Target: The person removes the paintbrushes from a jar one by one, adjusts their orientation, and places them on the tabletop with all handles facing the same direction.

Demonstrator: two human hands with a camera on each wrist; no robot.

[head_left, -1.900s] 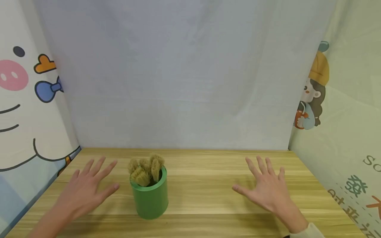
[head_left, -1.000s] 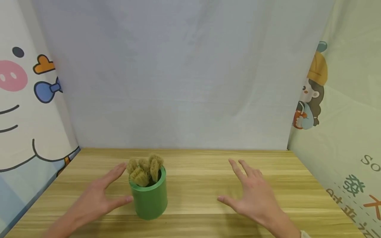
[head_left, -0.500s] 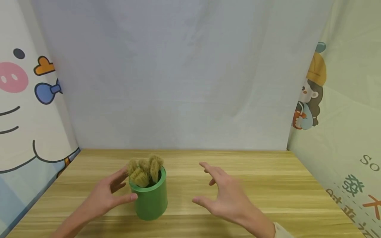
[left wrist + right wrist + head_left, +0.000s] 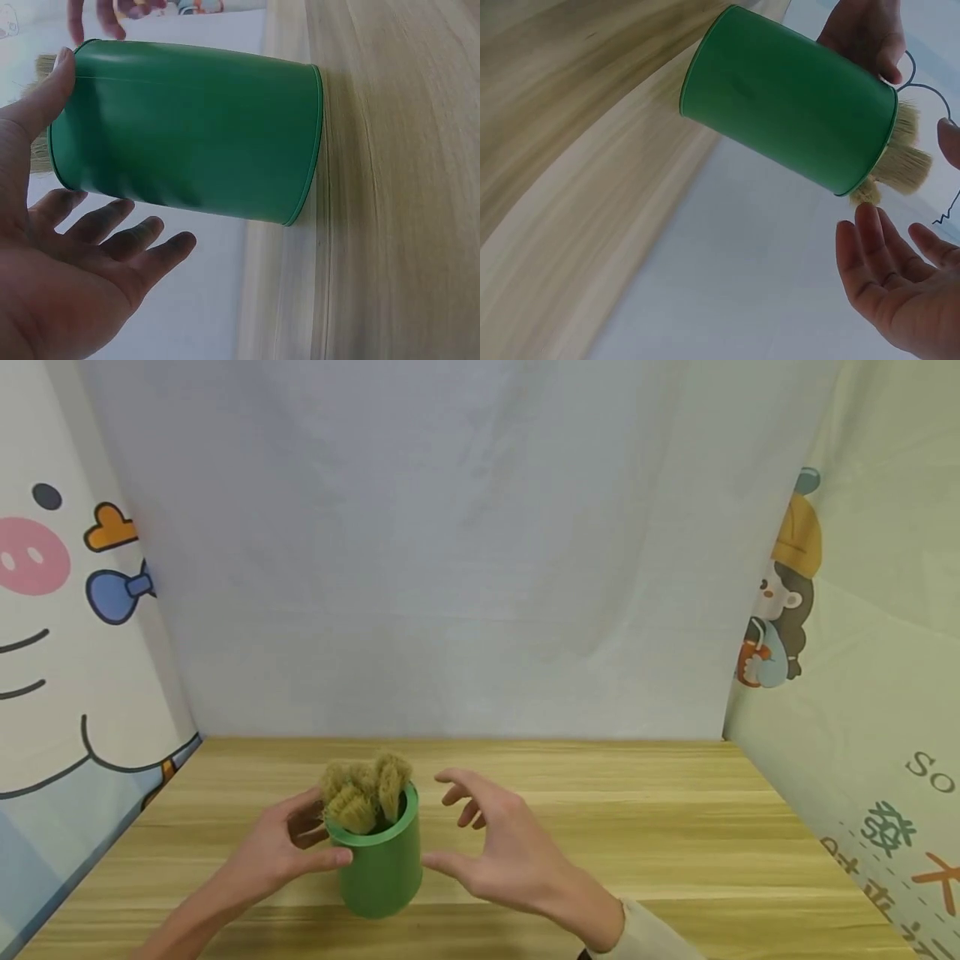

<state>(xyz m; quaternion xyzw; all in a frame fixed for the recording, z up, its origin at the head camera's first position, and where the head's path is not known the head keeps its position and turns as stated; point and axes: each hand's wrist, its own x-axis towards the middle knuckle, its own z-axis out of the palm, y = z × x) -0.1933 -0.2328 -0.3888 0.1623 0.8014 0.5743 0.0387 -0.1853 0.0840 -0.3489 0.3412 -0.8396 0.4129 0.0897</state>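
A green cylindrical holder [image 4: 381, 872] stands upright on the wooden table, left of the middle in the head view. Several tan bristly brush heads [image 4: 354, 808] poke out of its top. My left hand [image 4: 273, 852] is at the holder's left side, thumb at the upper wall near the rim; in the left wrist view the fingers [image 4: 101, 223] spread beside the wall, not wrapped tight round it. On the other side, my right hand [image 4: 517, 852] reaches in with thumb and fingers apart, the thumb tip close to the wall. Nothing is in that hand.
The wood-grain table [image 4: 637, 802] extends to both sides and behind the holder. A plain pale cloth [image 4: 465, 568] hangs along the back edge. Printed curtains flank it: a cartoon pig [image 4: 33, 556] on the left, a cartoon girl [image 4: 780, 593] on the right.
My right hand has swept left from the right side to the holder. The left hand has moved right, from flat and spread to beside the holder, which has stayed in place.
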